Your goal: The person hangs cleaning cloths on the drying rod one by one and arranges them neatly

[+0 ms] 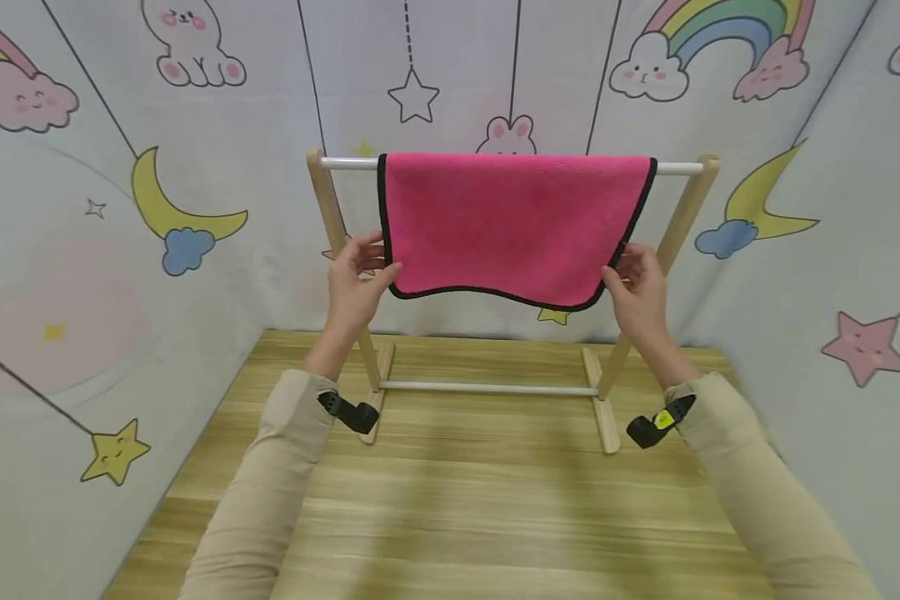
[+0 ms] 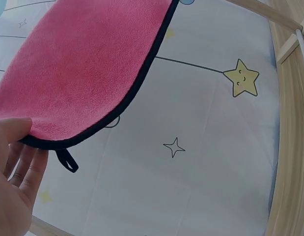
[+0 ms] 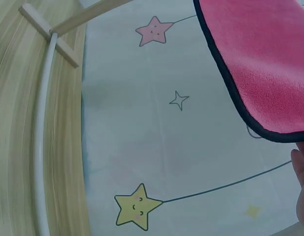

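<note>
Above the wooden floor [image 1: 465, 492], the left hand [image 1: 354, 283] pinches the lower left corner and the right hand [image 1: 637, 287] pinches the lower right corner of the pink towel [image 1: 513, 225], which hangs over the white top bar [image 1: 348, 163] of the wooden rack [image 1: 330, 217] before the cartoon-printed wall [image 1: 195, 100].

Your pink towel [image 1: 513, 225] with black edging hangs flat over the rack's [image 1: 693, 208] top rail, spanning nearly from its left end to its right, lower corners pulled slightly outward.
</note>
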Available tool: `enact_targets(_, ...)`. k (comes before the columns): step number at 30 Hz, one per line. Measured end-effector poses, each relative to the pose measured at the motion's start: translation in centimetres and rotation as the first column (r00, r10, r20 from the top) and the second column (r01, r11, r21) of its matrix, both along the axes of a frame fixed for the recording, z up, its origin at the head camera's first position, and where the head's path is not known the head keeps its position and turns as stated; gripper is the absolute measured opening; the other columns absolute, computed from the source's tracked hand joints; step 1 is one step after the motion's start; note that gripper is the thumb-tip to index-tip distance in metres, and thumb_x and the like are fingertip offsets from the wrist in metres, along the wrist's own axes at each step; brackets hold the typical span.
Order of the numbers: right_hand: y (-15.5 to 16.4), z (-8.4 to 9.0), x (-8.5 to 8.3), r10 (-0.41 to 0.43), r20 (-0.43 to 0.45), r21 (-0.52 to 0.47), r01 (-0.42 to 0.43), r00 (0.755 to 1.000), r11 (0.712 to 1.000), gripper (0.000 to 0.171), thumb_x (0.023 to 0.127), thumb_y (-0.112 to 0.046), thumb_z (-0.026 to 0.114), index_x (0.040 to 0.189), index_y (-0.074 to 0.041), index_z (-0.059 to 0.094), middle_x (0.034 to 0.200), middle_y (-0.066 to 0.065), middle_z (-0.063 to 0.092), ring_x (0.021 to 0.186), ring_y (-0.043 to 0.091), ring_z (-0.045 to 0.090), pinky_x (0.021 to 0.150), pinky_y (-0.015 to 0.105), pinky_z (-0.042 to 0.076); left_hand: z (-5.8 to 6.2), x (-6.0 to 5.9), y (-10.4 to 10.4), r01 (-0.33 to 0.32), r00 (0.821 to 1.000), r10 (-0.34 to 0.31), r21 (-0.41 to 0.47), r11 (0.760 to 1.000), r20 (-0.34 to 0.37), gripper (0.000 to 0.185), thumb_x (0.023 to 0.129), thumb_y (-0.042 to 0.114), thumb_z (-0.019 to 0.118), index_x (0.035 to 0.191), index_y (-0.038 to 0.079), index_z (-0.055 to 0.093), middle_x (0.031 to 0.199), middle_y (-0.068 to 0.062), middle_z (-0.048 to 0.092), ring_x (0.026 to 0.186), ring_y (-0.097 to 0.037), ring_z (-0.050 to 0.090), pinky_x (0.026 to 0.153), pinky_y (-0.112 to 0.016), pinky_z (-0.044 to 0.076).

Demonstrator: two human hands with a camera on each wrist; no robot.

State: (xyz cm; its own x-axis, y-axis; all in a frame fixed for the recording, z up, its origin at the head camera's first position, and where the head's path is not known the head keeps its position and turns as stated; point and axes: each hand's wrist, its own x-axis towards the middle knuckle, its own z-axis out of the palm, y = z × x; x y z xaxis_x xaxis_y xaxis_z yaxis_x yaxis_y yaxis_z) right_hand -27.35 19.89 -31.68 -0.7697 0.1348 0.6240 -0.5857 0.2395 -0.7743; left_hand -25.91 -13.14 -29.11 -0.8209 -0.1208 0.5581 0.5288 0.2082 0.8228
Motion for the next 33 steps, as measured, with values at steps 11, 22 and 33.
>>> enact_targets(11,1.2,3.6,1.3,-0.022,-0.172,-0.069,0.010,0.985,0.998,0.013,0.085,0.006,0.054,0.092,-0.005,0.058,0.079,-0.005,0.057,0.062,0.003,0.051,0.058,0.011,0.045,1.6,-0.8,0.3,0.014,0.995,-0.008,0.068,0.998,-0.100,0.030,0.080,-0.003,0.063,0.110,-0.009,0.058,0.085,0.002,0.061,0.072,-0.005,0.056,0.061,-0.014,0.046)
enact_targets(22,2.8,7.6,-1.8,-0.059,-0.069,-0.332,0.033,0.996,0.943,0.009,0.082,0.000,0.063,0.088,-0.006,0.065,0.078,0.001,0.061,0.069,0.011,0.054,0.062,0.017,0.047,4.9,-1.5,1.3,0.002,0.996,0.018,0.223,0.975,-0.089,0.028,0.083,0.005,0.064,0.111,0.000,0.063,0.089,-0.001,0.062,0.078,-0.013,0.055,0.069,-0.017,0.049)
enact_targets(33,2.8,4.6,-2.0,0.003,0.037,-0.317,0.009,0.999,0.948,0.016,0.079,0.004,0.064,0.091,-0.007,0.061,0.076,0.001,0.061,0.063,0.009,0.057,0.057,0.013,0.051,2.9,-2.5,1.1,-0.008,0.998,-0.005,0.228,0.974,0.056,0.035,0.082,0.000,0.063,0.117,0.001,0.058,0.092,-0.003,0.059,0.080,-0.011,0.057,0.064,-0.015,0.052)
